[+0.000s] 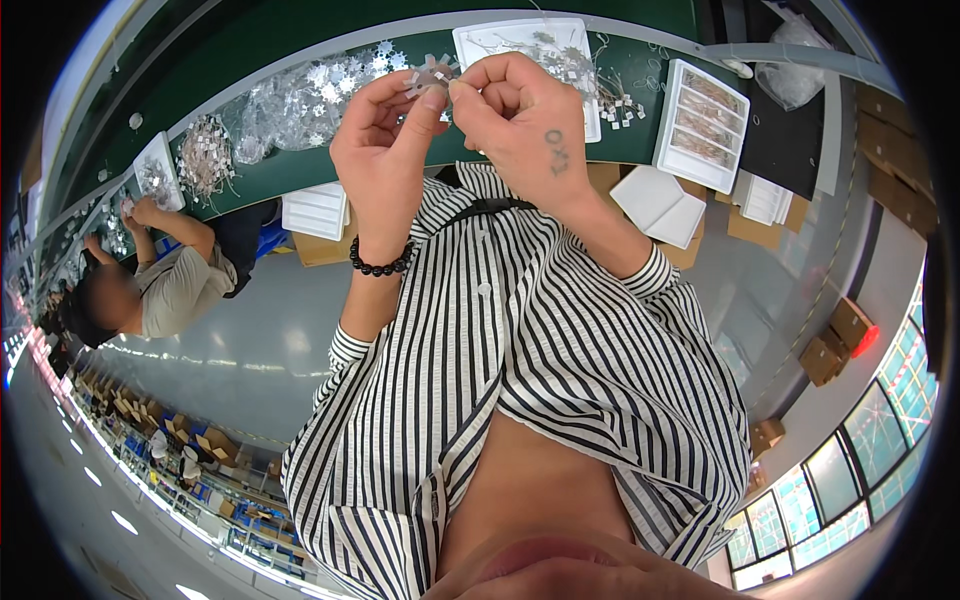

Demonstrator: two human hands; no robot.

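Note:
In front of me, above the green table (300, 165), both hands meet at a small translucent grey, gear-shaped piece (432, 73). My left hand (385, 150), closed, pinches this piece between thumb and fingertips. Close against its right edge, the thumb and forefinger of my right hand (530, 120) are pressed together. A tiny white bit shows at those fingertips, too small to name. Behind my hands lies a white tray (480, 35) with thin wires and some gear-shaped pieces, partly hidden by my right hand.
Left of my hands lies a heap of shiny gear-shaped pieces (320, 95) with clear plastic, then a wire bundle (207, 160). Wires with white connectors (615, 105) and a divided white tray (705, 125) are to the right. A co-worker (180, 285) works at the far left.

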